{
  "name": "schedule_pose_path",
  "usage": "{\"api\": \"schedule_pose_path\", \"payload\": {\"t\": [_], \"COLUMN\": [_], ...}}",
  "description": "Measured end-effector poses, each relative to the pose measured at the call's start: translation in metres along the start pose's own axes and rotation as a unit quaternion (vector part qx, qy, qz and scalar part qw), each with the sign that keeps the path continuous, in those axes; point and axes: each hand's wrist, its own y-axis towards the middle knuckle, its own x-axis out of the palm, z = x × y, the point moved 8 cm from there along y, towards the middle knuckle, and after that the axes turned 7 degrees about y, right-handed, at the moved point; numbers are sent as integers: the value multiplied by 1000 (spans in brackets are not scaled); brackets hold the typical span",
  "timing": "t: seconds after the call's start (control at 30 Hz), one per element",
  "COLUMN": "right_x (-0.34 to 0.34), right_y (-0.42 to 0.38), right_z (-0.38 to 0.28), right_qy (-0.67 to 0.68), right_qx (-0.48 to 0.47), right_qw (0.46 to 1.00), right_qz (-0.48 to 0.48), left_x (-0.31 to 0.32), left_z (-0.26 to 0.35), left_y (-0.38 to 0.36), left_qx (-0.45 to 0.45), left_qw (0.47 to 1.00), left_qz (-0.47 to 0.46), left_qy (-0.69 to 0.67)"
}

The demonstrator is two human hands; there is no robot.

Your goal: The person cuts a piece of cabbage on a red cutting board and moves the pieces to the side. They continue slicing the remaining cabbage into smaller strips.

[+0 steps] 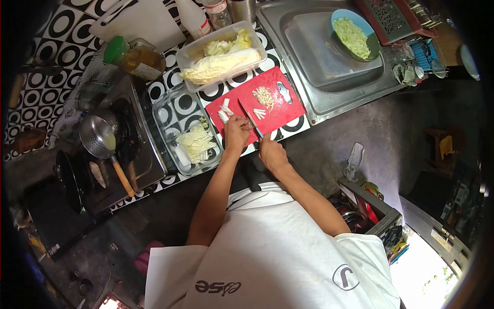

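Observation:
A red cutting board [280, 116] lies on the patterned counter. My right hand [272, 153] is closed round the handle of a knife [249, 115], whose blade points up and left across the board. Just left of the blade, my left hand [237, 132] rests with curled fingers on the board; what they hold, if anything, is too small to tell. White pieces [225, 109] lie above my left hand. Right of the blade are thin white strips [259, 114], and farther up sits a pile of finely chopped pale bits [263, 97].
Left of the board stands a clear container [165, 123] with cut cabbage. Behind it, another tub [188, 62] holds cabbage. A pan [98, 135] sits on the stove at left. The sink [321, 100] at right bears a blue bowl [376, 47] of shredded greens.

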Motion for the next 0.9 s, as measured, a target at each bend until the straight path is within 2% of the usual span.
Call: {"api": "schedule_pose_path", "payload": {"t": [0.23, 0.4, 0.5, 0.67, 0.9], "right_x": [-24, -33, -29, -21, -13], "right_y": [-11, -26, -28, -29, -28], "right_z": [-8, -27, -25, -20, -12], "right_qy": [14, -9, -14, -17, -15], "right_qx": [23, 33, 47, 49, 43], "right_qw": [1000, 998, 998, 998, 999], "right_qz": [-16, -45, -31, -26, -25], "left_x": [1, 2, 2, -3, -2], "left_z": [-8, -12, -13, -7, -8], "left_y": [-6, -4, -4, -2, -2], "left_qx": [-89, -96, -76, -41, -47], "left_qw": [991, 994, 993, 997, 997], "left_qz": [8, 10, 23, 38, 32], "left_qy": [-95, -57, -92, -53, -59]}}
